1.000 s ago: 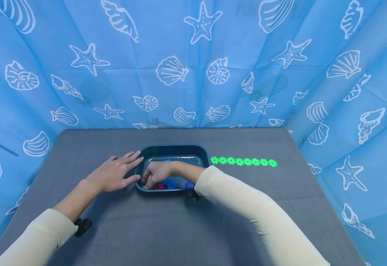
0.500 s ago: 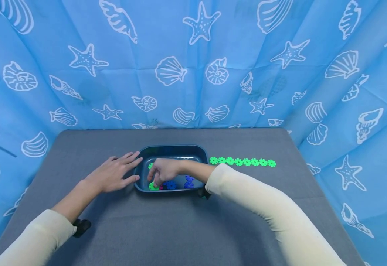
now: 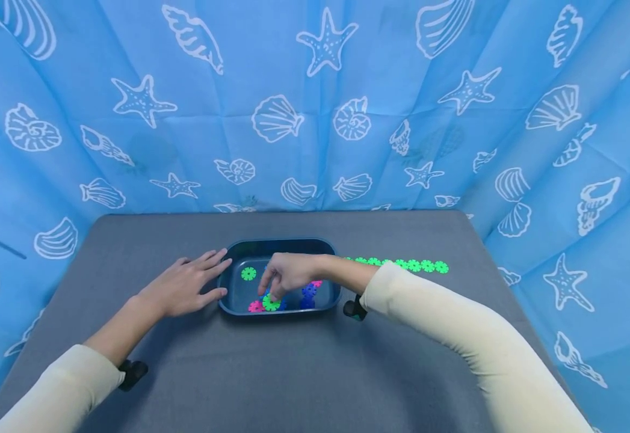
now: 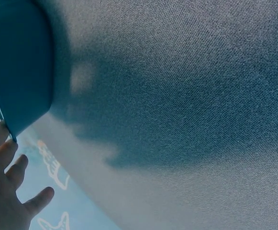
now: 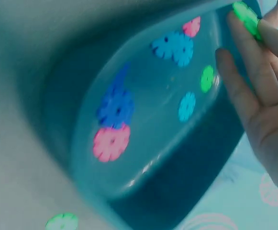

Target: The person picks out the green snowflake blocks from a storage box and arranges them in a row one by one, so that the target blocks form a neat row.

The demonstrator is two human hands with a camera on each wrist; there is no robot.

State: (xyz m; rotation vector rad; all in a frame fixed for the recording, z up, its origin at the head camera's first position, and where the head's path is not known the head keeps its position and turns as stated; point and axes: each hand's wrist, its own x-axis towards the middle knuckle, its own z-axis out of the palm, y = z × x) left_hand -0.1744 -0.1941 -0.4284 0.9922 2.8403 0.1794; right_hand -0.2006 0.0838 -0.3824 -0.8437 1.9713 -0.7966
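My right hand (image 3: 291,272) pinches a green flower-shaped disc (image 5: 246,19) between thumb and finger, above the floor of a dark blue basin (image 3: 227,304). With fingers spread, my left hand (image 3: 187,285) rests its fingertips on the basin's left rim. Inside the basin lie another green disc (image 5: 207,79), a pink disc (image 5: 111,143), dark blue discs (image 5: 116,108) and lighter blue discs (image 5: 187,106). A row of several green discs (image 3: 414,266) runs along the table to the right of the basin; my right forearm hides part of it.
The basin stands on a table with a grey cloth (image 3: 271,373). Behind it and at both sides hangs a blue curtain (image 3: 315,156) with white shells and starfish. A small black device (image 3: 133,374) is on the left wrist, and a similar one (image 3: 355,308) is on the right.
My right hand has moved rightward and up from the basin's near-left corner, lifting a green disc out from among the others. My left hand has stayed at the rim.
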